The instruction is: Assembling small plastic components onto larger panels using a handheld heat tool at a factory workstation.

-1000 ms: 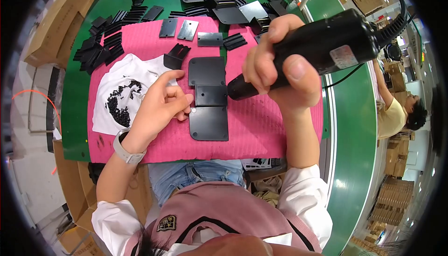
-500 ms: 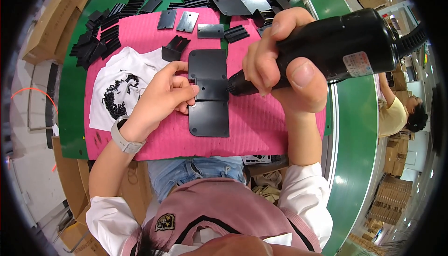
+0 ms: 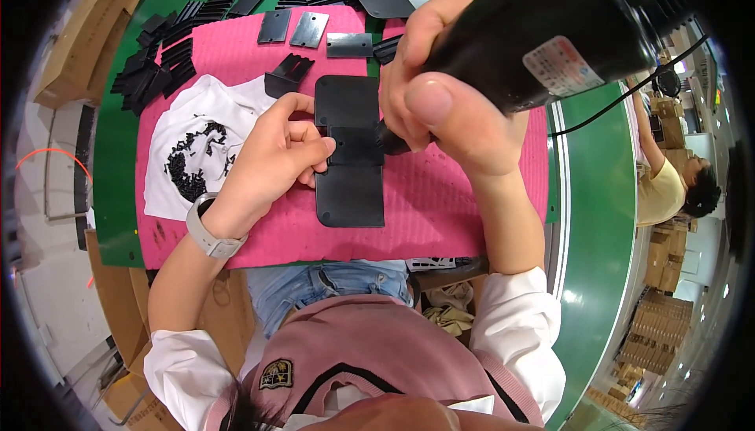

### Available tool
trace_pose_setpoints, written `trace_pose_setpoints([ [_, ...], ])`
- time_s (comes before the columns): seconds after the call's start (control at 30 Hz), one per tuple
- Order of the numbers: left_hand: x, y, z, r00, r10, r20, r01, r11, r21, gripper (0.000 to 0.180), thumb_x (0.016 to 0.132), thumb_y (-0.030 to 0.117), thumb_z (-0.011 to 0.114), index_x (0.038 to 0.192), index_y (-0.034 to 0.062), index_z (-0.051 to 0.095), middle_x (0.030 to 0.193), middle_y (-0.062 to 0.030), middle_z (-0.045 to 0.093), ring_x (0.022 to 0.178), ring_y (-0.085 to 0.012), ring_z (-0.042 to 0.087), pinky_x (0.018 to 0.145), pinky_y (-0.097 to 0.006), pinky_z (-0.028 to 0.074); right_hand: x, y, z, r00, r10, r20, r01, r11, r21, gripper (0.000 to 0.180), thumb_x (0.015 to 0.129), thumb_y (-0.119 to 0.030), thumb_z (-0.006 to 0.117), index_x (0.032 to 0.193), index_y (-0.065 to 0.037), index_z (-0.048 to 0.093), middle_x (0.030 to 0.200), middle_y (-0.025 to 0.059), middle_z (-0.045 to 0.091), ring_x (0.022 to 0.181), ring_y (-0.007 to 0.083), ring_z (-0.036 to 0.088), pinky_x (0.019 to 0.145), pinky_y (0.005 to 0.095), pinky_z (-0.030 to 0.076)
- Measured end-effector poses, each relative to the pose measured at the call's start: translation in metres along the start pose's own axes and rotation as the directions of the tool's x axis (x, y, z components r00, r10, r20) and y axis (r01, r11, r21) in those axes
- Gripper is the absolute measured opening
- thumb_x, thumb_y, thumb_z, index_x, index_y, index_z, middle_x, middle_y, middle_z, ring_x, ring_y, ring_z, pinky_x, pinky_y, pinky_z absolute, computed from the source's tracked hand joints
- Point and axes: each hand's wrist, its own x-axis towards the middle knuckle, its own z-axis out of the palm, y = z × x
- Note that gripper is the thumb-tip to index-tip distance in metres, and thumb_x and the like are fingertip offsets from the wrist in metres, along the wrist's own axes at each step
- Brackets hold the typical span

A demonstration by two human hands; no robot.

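The panel (image 3: 349, 197) lies between the two hands on the pink mat (image 3: 425, 219), just right of the left fingers and below-left of the right ones. The left hand (image 3: 275, 148) reaches in from the lower left with its wrist fairly straight, fingers bent, gripping the panel's near-side edge, thumb tip over the middle section. The right hand (image 3: 460, 116) is raised, its fingers wrapped firmly round the driver (image 3: 543, 46), thumb lying along the body; the tool slants down leftward past the fingers, its nose at the panel's right edge. Whether the bit touches is hidden.

The panel is smooth, matt black and flat, two wider plates with rounded corners flanking a middle section with a small hole. The driver is a glossy black cylinder with a pale label. The mat is finely ridged. Left of the left fingers, a crumpled white cloth (image 3: 169, 136) bears small black screws (image 3: 187, 183); just above them stands a ribbed black bracket (image 3: 289, 74). Farther up lie thin, shiny rectangular plates (image 3: 309, 30).
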Motion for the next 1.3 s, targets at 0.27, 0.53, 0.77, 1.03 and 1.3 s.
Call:
trace_pose_setpoints([
  [0.27,0.001,-0.004,-0.002,1.000,0.011,0.005,-0.011,0.999,0.034,0.033,0.084,0.002,0.058,0.113,-0.0018,0.043,0.066,0.0004,0.049,0.062,-0.0065,0.053,0.052,-0.020,0.043,0.001,0.005,-0.009,0.993,-0.057,0.103,0.042,0.990,0.136,0.030,0.080,-0.022,0.063,0.091,-0.003,0.042,0.055,0.0036,0.045,0.039,0.0102,0.040,0.037,0.0230,0.034],
  [0.53,-0.003,-0.005,0.000,1.000,0.010,-0.016,-0.010,1.000,0.026,0.034,0.085,0.002,0.057,0.115,-0.0022,0.042,0.068,-0.0006,0.050,0.063,-0.0073,0.053,0.053,-0.020,0.043,-0.004,0.004,0.007,0.997,-0.062,-0.052,0.062,0.998,0.011,0.029,0.079,-0.018,0.065,0.088,-0.002,0.043,0.054,0.0033,0.045,0.039,0.0109,0.042,0.039,0.0252,0.037],
  [0.77,-0.009,-0.020,-0.007,0.987,0.145,-0.064,-0.142,0.989,0.042,0.032,0.088,0.000,0.051,0.119,-0.0053,0.046,0.073,-0.0044,0.056,0.062,-0.0076,0.052,0.055,-0.021,0.044,-0.007,-0.010,-0.008,0.999,-0.039,-0.029,0.047,0.931,0.362,0.025,0.079,-0.013,0.064,0.098,-0.002,0.050,0.064,0.0068,0.053,0.047,0.0126,0.050,0.047,0.0261,0.041],
  [1.03,-0.026,-0.008,-0.007,0.944,0.330,-0.005,-0.330,0.943,-0.030,0.020,0.081,-0.002,0.064,0.100,-0.0036,0.059,0.083,-0.0052,0.063,0.073,-0.0080,0.060,0.068,-0.020,0.049,0.000,0.001,-0.015,0.967,-0.254,0.028,0.189,0.784,0.591,0.041,0.090,-0.043,0.049,0.114,-0.010,0.047,0.064,0.0021,0.049,0.047,0.0142,0.047,0.057,0.0347,0.042],
  [1.3,-0.031,-0.007,-0.004,0.892,0.448,0.050,-0.451,0.889,0.083,0.015,0.074,-0.001,0.073,0.084,-0.0018,0.062,0.080,-0.0042,0.064,0.073,-0.0074,0.061,0.065,-0.020,0.049,-0.003,0.002,-0.007,0.933,-0.327,0.148,0.181,0.786,0.592,0.045,0.085,-0.050,0.057,0.109,-0.014,0.047,0.065,-0.0038,0.051,0.050,0.0104,0.051,0.059,0.0305,0.044],
])
